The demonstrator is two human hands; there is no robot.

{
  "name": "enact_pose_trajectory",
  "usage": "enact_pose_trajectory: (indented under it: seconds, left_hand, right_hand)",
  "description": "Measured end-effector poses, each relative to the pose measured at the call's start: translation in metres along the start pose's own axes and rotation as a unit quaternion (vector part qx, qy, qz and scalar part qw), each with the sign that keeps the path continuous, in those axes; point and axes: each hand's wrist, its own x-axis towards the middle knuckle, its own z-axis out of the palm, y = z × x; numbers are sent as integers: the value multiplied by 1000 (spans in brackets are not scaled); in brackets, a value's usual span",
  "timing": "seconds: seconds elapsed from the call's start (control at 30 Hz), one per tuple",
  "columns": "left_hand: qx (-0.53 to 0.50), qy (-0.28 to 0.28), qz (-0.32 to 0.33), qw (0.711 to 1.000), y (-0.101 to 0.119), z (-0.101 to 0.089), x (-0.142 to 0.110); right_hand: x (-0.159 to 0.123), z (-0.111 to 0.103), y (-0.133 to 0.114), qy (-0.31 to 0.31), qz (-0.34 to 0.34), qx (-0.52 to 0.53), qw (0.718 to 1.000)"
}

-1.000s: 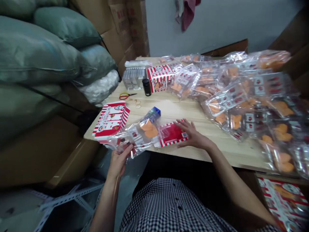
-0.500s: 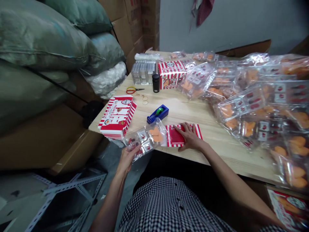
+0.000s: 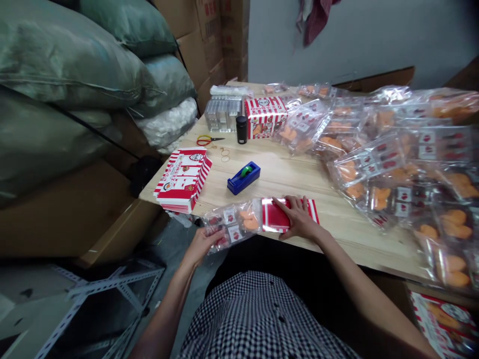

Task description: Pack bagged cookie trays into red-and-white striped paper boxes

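My left hand (image 3: 203,243) grips the near end of a clear plastic packet (image 3: 234,225) with orange pieces and small red-labelled sachets inside; the packet hangs partly over the front edge of the wooden table (image 3: 284,172). My right hand (image 3: 298,218) lies on a flat red-and-white striped carton (image 3: 276,219), fingers curled over it and pressing it to the table. The far end of the packet meets the open end of that carton.
A stack of flat striped cartons (image 3: 183,179) lies at the left edge, a blue tape dispenser (image 3: 243,177) behind the packet. Scissors (image 3: 208,140), a black canister (image 3: 241,129) and an upright striped box (image 3: 265,116) stand further back. Several filled packets (image 3: 392,154) cover the right side.
The packet has dropped from tilted in the air to nearly flat, its end at the carton's mouth. My right hand has stayed on the carton. The view has shifted slightly.
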Motion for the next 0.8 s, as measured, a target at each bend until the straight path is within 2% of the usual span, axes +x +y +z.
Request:
enact_pose_trajectory:
  seconds: [0.17,0.33,0.63,0.8]
  left_hand:
    - [12,-98,-35,995,12,-3,16]
    - [32,-150,-81,985,20,-2,36]
    - [95,-239,-30,966,24,17,64]
    - [133,-284,-17,949,37,15,71]
  right_hand:
    - [-3,0,3,-20,-28,3,999]
    - [-1,5,7,-24,-33,-3,999]
    - [-2,15,16,-21,-27,13,999]
    - [-4,11,14,-26,-21,15,999]
